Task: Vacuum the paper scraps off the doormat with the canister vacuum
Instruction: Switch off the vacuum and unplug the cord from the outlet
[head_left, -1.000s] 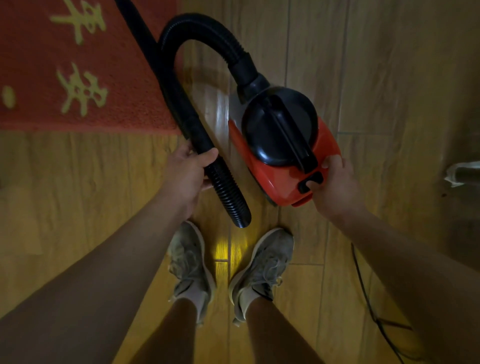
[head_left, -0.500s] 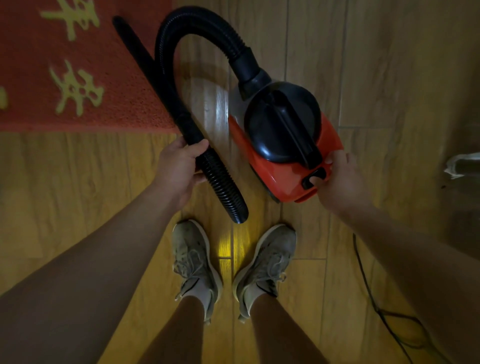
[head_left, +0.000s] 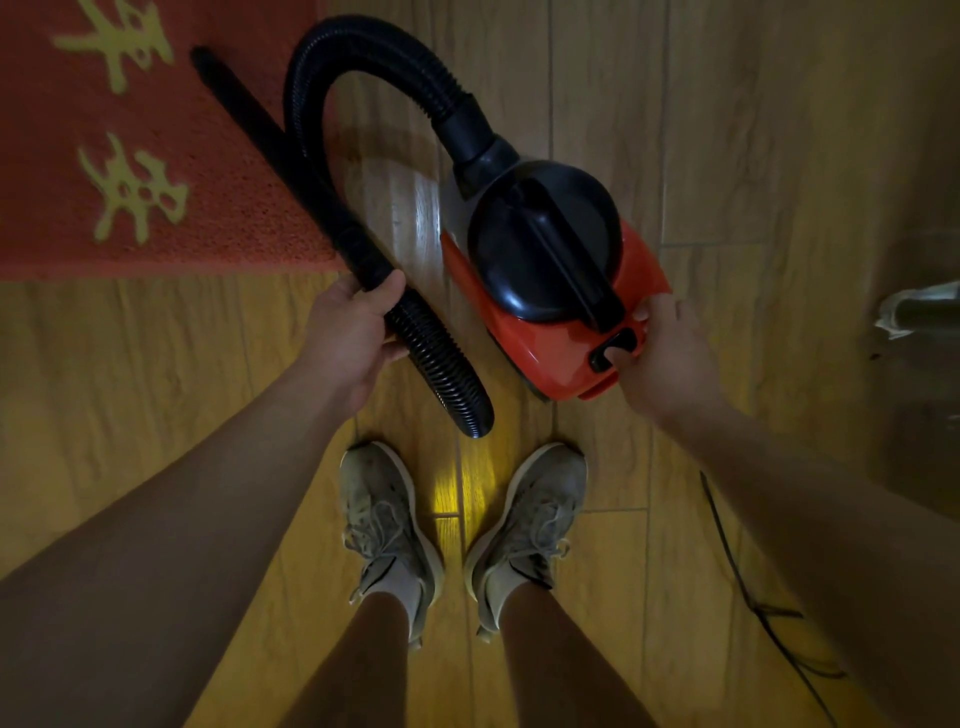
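Floor: wood-look planks, glossy, with seams running away from the viewer; a yellow light patch lies between the shoes.

On it:
- Doormat, red, coarse pile, yellow characters; it lies at upper left with its near edge straight.
- Canister vacuum, red body with a black top and handle, standing just right of the doormat's corner.
- Hose, black and ribbed, arching from the vacuum's front; contact with the floor is unclear.
- Wand, black, crossing the doormat's corner.
- Power cord, thin and black, trailing at lower right.
- Left sneaker and right sneaker, pale, laced, worn on the feet.
- Pale object at the right edge, not identifiable.
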